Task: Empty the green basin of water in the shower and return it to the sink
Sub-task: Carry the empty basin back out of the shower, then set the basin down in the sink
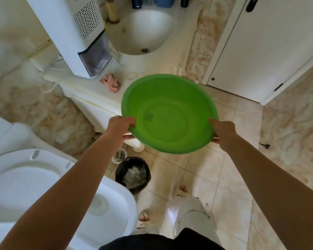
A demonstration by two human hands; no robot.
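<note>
The green basin [170, 114] sat at the centre of the frame, held in the air by both hands, its open side turned up toward the camera and tilted a little. No water showed in it; a faint square mark lay on its inner bottom. The left hand [120, 126] gripped the rim at the lower left, thumb curled over the edge and fingers [129, 137] clamped underneath. The right hand [222, 131] gripped the opposite rim at the right, thumb on top and fingers wrapped below, mostly hidden by the basin.

Above the basin in the frame, the white sink [139, 33] lay in the upper middle, well apart from the basin, its drain showing near its lower edge. The pale tabletop [148, 64] around it ran down to the basin's upper edge. A white appliance [74, 33] with a vented panel stood on the tabletop at the upper left, just beside the sink and partly overhanging its left side. A pink cloth [111, 83] lay crumpled on the tabletop near the basin's upper left rim.

Below the basin, a black bin [132, 175] lined with a bag stood on the tiled floor [215, 177], between the toilet [43, 186] at the lower left and the person's feet. A white door [260, 51] filled the upper right.
</note>
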